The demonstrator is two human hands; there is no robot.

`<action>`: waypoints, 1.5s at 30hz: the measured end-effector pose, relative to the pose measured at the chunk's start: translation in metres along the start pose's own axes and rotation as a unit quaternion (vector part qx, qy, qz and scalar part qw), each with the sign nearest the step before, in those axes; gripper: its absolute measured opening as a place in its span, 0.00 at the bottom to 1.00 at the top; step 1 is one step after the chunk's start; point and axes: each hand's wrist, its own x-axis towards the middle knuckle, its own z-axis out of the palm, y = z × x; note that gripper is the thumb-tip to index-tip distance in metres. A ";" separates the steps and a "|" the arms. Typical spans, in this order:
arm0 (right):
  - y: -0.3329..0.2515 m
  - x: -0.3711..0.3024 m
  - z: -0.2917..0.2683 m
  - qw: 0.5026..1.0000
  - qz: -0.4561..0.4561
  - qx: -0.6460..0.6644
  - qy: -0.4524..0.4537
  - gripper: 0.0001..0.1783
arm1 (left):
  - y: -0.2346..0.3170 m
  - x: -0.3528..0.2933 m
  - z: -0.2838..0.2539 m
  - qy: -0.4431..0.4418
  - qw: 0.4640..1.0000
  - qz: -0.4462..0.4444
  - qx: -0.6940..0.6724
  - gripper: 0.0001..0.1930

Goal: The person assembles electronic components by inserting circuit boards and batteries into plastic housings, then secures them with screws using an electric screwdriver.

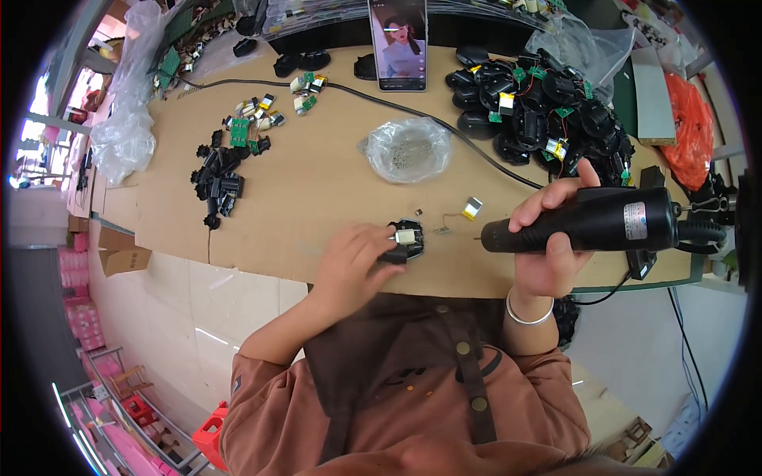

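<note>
My left hand (353, 258) reaches in over the cardboard and holds a small black plastic housing (415, 252) at its left side. A pale block-shaped part (406, 237) shows in the opened housing, close to my fingertips. My right hand (548, 266) is wrapped round a black electric screwdriver (591, 222), held nearly level. Its thin tip points left toward the housing, apart from it. Between them lies a small silver-and-yellow battery (473, 208) with a wire, and a tiny dark piece (419, 212) is just beyond the housing.
A clear plastic bag (409, 151) of small screws sits mid-table. Black housings with boards and batteries are heaped (532, 103) at the far right. Black parts (217, 186) and green boards (240, 132) lie left. A phone (398, 44) stands behind a black cable (349, 91).
</note>
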 end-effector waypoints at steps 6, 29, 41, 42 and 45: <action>0.007 0.003 -0.004 1.000 0.006 0.021 0.007 0.46 | 0.005 -0.011 0.008 -0.009 1.000 0.007 0.021 0.19; 0.015 0.000 -0.012 1.000 -0.005 -0.006 -0.012 0.40 | 0.001 0.013 0.018 0.045 0.996 -0.080 -0.018 0.19; 0.012 -0.002 -0.014 1.000 0.008 0.006 0.002 0.42 | 0.002 0.018 0.016 0.012 0.995 -0.096 -0.034 0.16; 0.010 -0.001 -0.014 1.000 0.013 0.019 0.009 0.43 | 0.002 0.017 0.017 0.015 0.996 -0.082 -0.024 0.15; 0.011 -0.003 -0.015 1.000 0.013 0.022 0.005 0.42 | 0.006 0.014 0.015 0.018 0.996 -0.086 -0.004 0.13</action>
